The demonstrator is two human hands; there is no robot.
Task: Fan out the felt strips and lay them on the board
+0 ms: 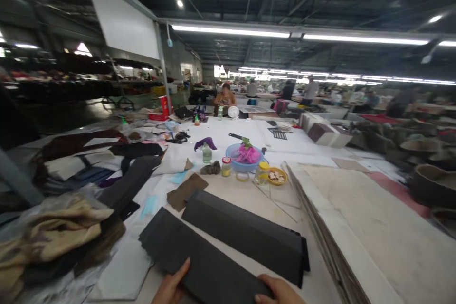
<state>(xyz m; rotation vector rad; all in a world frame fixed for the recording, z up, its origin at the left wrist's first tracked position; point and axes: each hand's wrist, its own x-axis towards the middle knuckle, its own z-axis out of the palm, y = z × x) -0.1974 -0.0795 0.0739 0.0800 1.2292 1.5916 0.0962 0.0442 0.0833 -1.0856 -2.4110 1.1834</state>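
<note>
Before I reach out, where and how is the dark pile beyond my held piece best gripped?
I would grip the dark pile by its right end, coming from the right, thumb on top: it lies long and flat, and that end slants nearest to your right hand.

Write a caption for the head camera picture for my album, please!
Left hand and right hand hold a dark panel, similar dark pieces lying just beyond.
</note>
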